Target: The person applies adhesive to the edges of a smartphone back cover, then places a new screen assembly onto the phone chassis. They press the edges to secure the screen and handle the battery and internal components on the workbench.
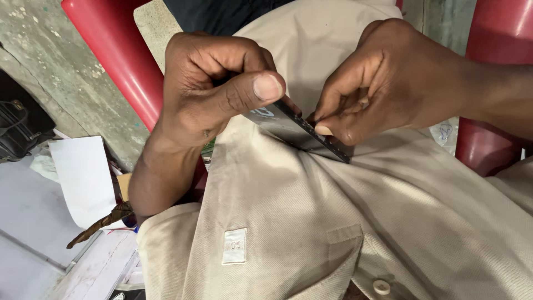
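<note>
My left hand (214,83) is closed around a thin, flat black panel (302,130), thumb pressed along its upper edge. The panel rests tilted on my lap over beige fabric (333,222). My right hand (388,78) pinches the panel's near edge between thumb and forefinger, fingertips touching its dotted strip. Whether something small sits between those fingertips is hidden. Both hands are close together, almost touching over the panel.
A red plastic chair arm (119,50) runs behind my left wrist, another red chair part (494,33) at the right. White paper sheets (83,178), a dark bag (19,128) and a brown strap (100,225) lie on the floor at left.
</note>
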Demonstrator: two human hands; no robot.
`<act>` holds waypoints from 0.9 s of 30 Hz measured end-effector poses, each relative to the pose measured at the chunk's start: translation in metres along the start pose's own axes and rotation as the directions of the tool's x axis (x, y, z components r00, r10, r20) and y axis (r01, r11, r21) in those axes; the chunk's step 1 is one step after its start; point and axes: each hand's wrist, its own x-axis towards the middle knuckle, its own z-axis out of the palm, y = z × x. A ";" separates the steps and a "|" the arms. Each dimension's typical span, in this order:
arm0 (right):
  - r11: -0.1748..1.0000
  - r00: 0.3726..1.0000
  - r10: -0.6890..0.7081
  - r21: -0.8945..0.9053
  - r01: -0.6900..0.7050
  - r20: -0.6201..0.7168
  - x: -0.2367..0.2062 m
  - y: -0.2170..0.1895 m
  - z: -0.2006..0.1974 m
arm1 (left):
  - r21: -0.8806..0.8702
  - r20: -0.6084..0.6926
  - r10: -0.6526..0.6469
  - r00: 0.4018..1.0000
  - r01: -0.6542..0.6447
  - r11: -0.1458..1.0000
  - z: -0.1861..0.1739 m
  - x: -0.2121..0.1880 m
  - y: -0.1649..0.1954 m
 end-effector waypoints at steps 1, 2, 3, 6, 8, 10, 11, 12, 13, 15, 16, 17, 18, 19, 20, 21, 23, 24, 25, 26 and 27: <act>1.000 1.000 -0.014 -0.007 0.014 0.000 0.000 0.000 0.000 | 0.007 -0.003 -0.003 1.000 0.003 1.000 0.000 0.000 0.000; 1.000 1.000 -0.015 0.003 0.015 0.002 0.000 0.001 0.000 | 0.014 -0.006 -0.006 1.000 0.006 1.000 0.000 0.000 0.001; 1.000 1.000 -0.014 0.014 0.014 0.003 0.000 0.001 0.000 | 0.018 -0.008 -0.014 1.000 0.014 1.000 0.001 -0.001 0.002; 1.000 1.000 0.008 0.011 -0.008 0.007 0.001 0.001 0.001 | 0.013 -0.020 -0.026 0.999 0.027 1.000 0.002 -0.002 0.001; 1.000 1.000 0.017 0.000 -0.017 0.008 0.001 0.000 0.001 | 0.012 -0.021 -0.028 0.999 0.029 1.000 0.002 -0.002 0.001; 1.000 1.000 0.015 -0.007 -0.015 0.009 0.001 0.000 0.001 | 0.024 -0.017 -0.029 0.999 0.030 0.999 0.001 -0.002 0.002; 1.000 1.000 0.020 0.001 -0.020 0.008 0.001 0.000 0.001 | 0.033 -0.016 -0.030 0.999 0.031 0.999 0.001 -0.002 0.002; 1.000 1.000 0.025 0.009 -0.025 0.007 0.002 -0.001 0.001 | 0.048 -0.018 -0.030 0.999 0.031 0.998 0.001 -0.002 0.002; 0.999 1.000 0.031 0.016 -0.031 0.005 0.001 -0.001 0.001 | 0.049 -0.019 -0.031 0.999 0.032 0.998 0.001 -0.002 0.002; 0.998 0.999 0.052 -0.027 -0.052 0.003 0.002 -0.001 0.000 | 0.039 -0.020 -0.037 0.999 0.038 0.999 0.001 -0.001 0.002; 0.997 0.998 0.063 -0.047 -0.063 0.003 0.002 -0.001 0.001 | 0.040 -0.020 -0.040 0.999 0.041 0.998 0.001 -0.001 0.002; 0.999 0.999 0.035 -0.039 -0.035 0.009 0.002 0.000 0.001 | 0.040 -0.020 -0.043 0.999 0.044 0.998 0.001 -0.001 0.002; 0.999 1.000 0.006 -0.032 -0.006 0.016 0.002 0.000 0.001 | 0.055 -0.021 -0.043 0.999 0.044 0.997 0.001 -0.001 0.003; 0.999 1.000 -0.022 -0.023 0.022 0.022 0.002 0.001 0.001 | 0.070 -0.021 -0.043 0.999 0.045 0.997 0.001 -0.002 0.003; 1.000 1.000 -0.020 -0.014 0.021 0.015 0.001 0.001 0.001 | 0.085 -0.021 -0.043 0.999 0.045 0.995 0.001 -0.002 0.003; 1.000 1.000 -0.020 -0.005 0.020 0.008 0.000 0.002 0.002 | 0.103 -0.020 -0.042 0.999 0.044 0.994 0.001 -0.003 0.003; 1.000 1.000 -0.026 -0.002 0.026 0.005 0.000 0.004 0.002 | 0.115 -0.023 -0.033 0.999 0.035 0.993 0.000 -0.003 0.003; 0.999 0.999 -0.034 -0.009 0.034 0.009 0.000 0.005 0.001 | 0.111 -0.027 -0.026 0.999 0.028 0.993 -0.001 -0.003 0.001; 0.999 0.999 -0.041 -0.015 0.042 0.014 0.000 0.006 0.001 | 0.098 -0.031 -0.025 0.999 0.028 0.995 -0.001 -0.004 0.001; 0.999 0.999 -0.051 -0.015 0.051 0.012 0.000 0.007 0.002 | 0.084 -0.034 -0.025 0.999 0.028 0.996 0.000 -0.005 0.000; 0.998 0.998 -0.062 -0.015 0.062 0.009 0.000 0.007 0.002 | 0.060 -0.037 -0.031 0.999 0.034 0.998 0.000 -0.006 0.001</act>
